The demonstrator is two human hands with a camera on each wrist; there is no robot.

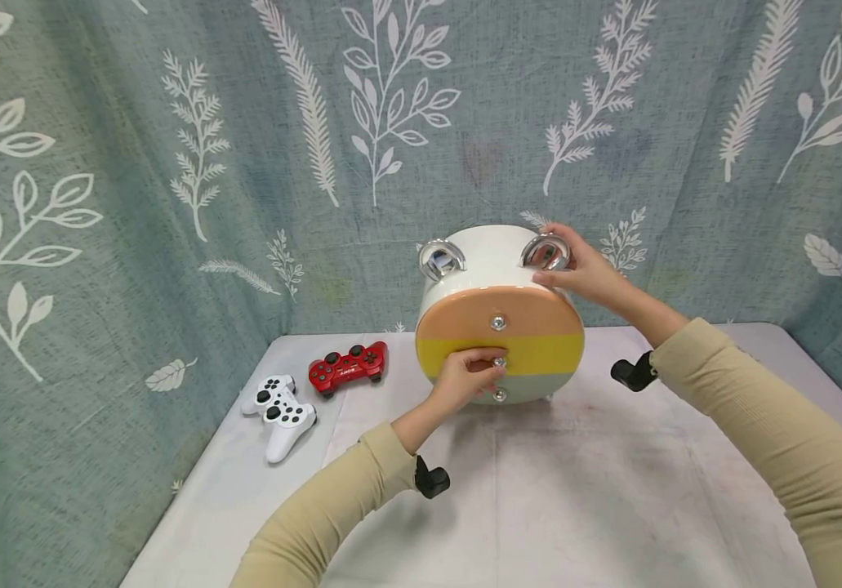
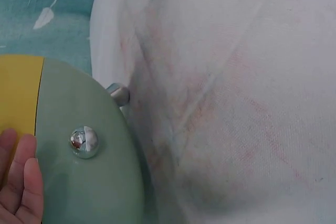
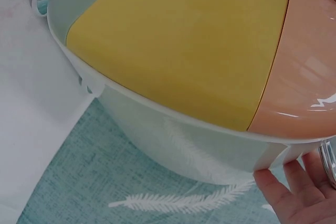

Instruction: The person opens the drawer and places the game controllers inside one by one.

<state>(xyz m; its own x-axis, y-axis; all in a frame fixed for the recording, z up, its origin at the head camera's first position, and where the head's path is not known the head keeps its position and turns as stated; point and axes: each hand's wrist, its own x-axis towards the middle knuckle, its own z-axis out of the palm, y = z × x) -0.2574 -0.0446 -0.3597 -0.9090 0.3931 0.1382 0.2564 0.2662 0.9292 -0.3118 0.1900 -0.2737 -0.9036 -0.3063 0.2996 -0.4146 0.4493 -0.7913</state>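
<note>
A glossy round box (image 1: 512,339) stands near the far side of the table (image 1: 575,506), in front of a leaf-print curtain (image 1: 244,204) and to the right of a red controller (image 1: 349,367) and a white controller (image 1: 282,411). The person's left hand (image 1: 462,377) pinches the middle knob (image 1: 500,362) between thumb and fingers, while the right hand (image 1: 585,268) spreads around the right chrome ring (image 1: 536,243), fingertips pressed to the white shell. The striped face, peach over yellow over green, points toward the person; the drum's axis runs front to back, with rings on top and a metal foot (image 2: 119,94) below. The body is likely stiff, slick and fairly bulky, its finish easily scratched; the small knobs suit a fingertip pull, the shell a broad, steadying palm
</note>
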